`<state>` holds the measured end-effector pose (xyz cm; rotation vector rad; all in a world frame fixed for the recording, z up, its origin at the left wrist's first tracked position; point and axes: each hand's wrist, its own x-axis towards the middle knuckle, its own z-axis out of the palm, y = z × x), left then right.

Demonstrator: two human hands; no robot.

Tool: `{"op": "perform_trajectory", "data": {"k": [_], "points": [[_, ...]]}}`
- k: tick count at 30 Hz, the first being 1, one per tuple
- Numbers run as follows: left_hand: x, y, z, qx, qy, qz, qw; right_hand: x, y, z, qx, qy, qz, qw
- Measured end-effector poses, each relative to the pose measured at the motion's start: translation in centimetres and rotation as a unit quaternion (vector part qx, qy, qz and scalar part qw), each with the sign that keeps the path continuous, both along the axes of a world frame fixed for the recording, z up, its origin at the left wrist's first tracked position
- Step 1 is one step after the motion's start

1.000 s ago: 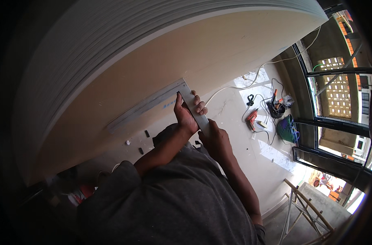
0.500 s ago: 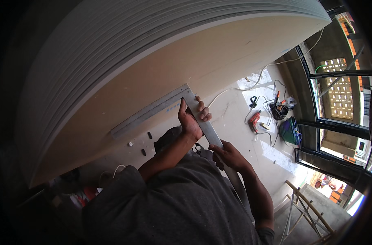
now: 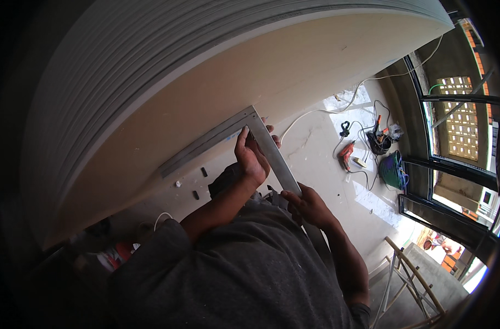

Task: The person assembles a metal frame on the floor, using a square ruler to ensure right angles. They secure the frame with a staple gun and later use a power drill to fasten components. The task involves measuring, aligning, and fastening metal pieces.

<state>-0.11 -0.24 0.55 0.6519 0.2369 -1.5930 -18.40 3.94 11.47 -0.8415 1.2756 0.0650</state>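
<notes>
A grey metal L-shaped square (image 3: 272, 151) rests with its short arm flat along the edge of a thick stack of pale drywall sheets (image 3: 206, 77). My left hand (image 3: 251, 158) grips the square just below its corner, fingers wrapped round the long arm. Farther down the same arm, my right hand (image 3: 309, 205) holds it, close to my dark grey shirt. The long arm runs on past my right hand and is partly hidden by my forearm.
On the pale floor beyond lie a red power drill (image 3: 346, 153), tangled black and white cables (image 3: 371, 129) and a green coil (image 3: 394, 171). Dark window frames (image 3: 453, 164) stand at right, a wooden trestle (image 3: 409, 274) at lower right, red items (image 3: 115, 256) at lower left.
My right hand has slid down the square's long arm, away from my left hand. More of that arm now shows between the hands. My left hand stays near the corner.
</notes>
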Motion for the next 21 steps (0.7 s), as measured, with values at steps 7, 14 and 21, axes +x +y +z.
{"op": "perform_trajectory", "data": {"k": [7,14,21], "points": [[4.9,1.2,-1.2,0.105,-0.105,0.165,0.975,0.6,0.0,0.3,-0.012,0.005,-0.009,1.0],[6.5,1.4,-1.6,0.144,-0.109,0.153,0.972,1.0,0.0,0.5,-0.013,0.047,0.019,0.999],[6.5,1.6,-1.6,0.157,-0.093,0.145,0.972,0.5,-0.2,0.3,-0.04,0.052,0.069,0.996]]}}
